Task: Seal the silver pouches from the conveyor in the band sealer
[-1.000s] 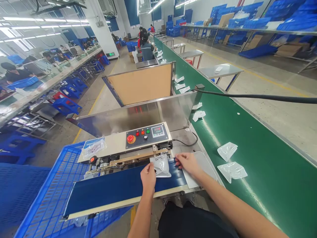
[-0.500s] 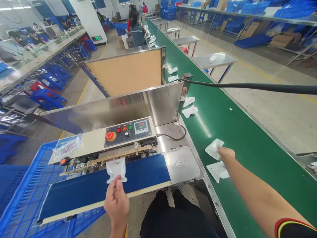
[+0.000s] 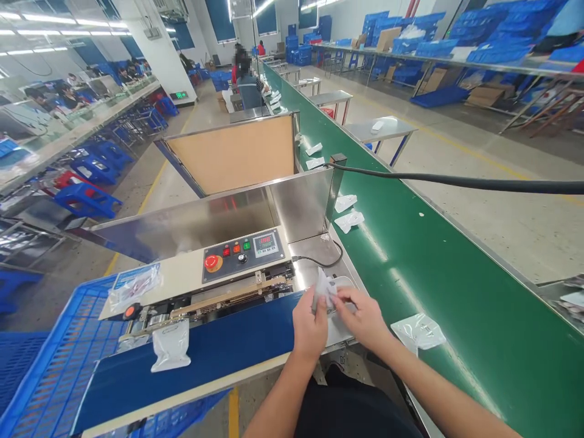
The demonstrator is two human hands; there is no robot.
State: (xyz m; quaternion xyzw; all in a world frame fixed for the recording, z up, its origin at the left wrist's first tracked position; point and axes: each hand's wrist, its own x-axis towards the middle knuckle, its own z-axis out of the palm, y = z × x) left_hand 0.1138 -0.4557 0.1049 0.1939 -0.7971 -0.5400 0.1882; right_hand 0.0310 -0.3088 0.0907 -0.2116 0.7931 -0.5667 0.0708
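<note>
Both hands hold a small white plastic bag point(image 3: 323, 285) over the metal end plate of the band sealer point(image 3: 246, 249). My left hand point(image 3: 310, 325) is closed around its left side, thumb in front. My right hand point(image 3: 364, 315) pinches its right edge between thumb and fingers. Farther left, another white bag point(image 3: 170, 348) lies on the blue belt point(image 3: 228, 347), its top edge at the sealer's band. To the right of my right wrist, a clear-and-white bag point(image 3: 418, 332) rests on the green conveyor point(image 3: 456, 292).
More bags point(image 3: 349, 221) lie farther up the green conveyor. A blue crate point(image 3: 59, 340) stands at the sealer's left end. A black cable point(image 3: 456, 180) crosses above the conveyor. Behind the sealer rises a metal guard point(image 3: 219, 213). A seated person point(image 3: 249, 85) is farther along the line.
My right hand has brought a bag from the green conveyor to the sealer's end plate. My left hand let go of the other bag and joined it; that bag moved left along the band.
</note>
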